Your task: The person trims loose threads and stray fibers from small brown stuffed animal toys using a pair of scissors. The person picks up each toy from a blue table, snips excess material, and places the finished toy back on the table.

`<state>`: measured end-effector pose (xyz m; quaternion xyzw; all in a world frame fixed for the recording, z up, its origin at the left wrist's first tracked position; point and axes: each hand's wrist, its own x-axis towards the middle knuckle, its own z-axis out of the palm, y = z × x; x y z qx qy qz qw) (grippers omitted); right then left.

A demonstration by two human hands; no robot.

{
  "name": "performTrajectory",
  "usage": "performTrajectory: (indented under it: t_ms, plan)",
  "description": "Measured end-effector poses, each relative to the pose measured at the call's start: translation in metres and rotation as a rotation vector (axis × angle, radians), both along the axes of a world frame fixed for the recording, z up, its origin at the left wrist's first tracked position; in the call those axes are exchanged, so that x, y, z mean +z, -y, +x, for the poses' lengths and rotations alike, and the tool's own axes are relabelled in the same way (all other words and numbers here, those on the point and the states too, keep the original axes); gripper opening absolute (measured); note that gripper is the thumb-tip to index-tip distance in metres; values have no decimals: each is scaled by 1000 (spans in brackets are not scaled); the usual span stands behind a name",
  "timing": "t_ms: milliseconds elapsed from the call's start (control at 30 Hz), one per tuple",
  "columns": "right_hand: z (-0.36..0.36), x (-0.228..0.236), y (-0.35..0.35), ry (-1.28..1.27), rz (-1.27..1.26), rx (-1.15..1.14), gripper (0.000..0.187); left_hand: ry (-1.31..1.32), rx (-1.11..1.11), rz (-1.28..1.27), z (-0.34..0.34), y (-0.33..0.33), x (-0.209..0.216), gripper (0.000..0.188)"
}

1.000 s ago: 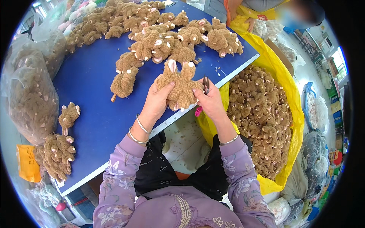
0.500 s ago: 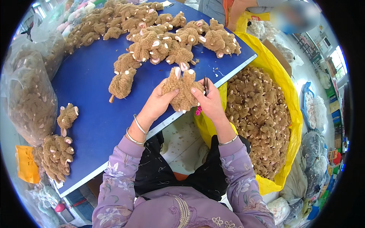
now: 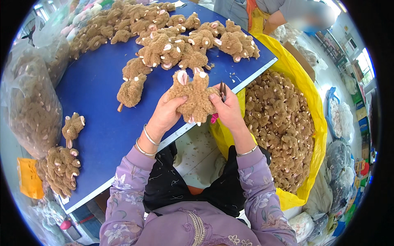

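A brown, fluffy plush toy skin (image 3: 196, 98) with pinkish-white ears and small white tips is spread between my two hands over the table's near edge. My left hand (image 3: 167, 110) pinches its left side, thumb on top. On its right side, my right hand (image 3: 225, 107) grips it the same way. Small dark thread snips (image 3: 223, 91) with a pink tie are also tucked in my right hand, their points upward. Just beyond the held piece lies a heap of similar brown plush pieces (image 3: 162, 47) on the blue table (image 3: 96, 90).
A yellow bag (image 3: 318, 135) full of brown plush pieces stands at the right. Clear plastic bags (image 3: 30, 98) of them line the left, near a smaller pile (image 3: 61, 170) and an orange packet (image 3: 29, 178). Another person's arm (image 3: 274, 21) is at the far right.
The plush skin has been spread wider and lifted slightly, its ears tilting apart. My left hand has shifted a little left. The other person's arm has moved right.
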<state>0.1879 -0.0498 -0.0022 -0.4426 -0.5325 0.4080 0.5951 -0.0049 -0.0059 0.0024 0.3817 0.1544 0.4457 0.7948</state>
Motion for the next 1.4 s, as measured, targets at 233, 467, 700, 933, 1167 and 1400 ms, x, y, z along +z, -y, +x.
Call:
performTrajectory:
  t_ms: [233,467,700,933,1167,1400]
  plan:
    - [-1,15,6,72,-147,120,22,-112,92,-32,-3,-4,1,36]
    - [54,48,4,-576,17,-182,29,-720,709,406,-35,-19,51,31]
    - [82,22,-4,-615,-50,40,46,-1513,854,793,-115,-42,-5,50]
    - [16,14,-6,-34,-282,118,32,-875,513,292,-97,-18,25,39]
    - [-13,-2,-9,60,58,86,41,-528,145,253,-17,-1,1,30]
    - [-7,5,-14,35,-62,-246,27,-265,160,179,21,-16,-6,50]
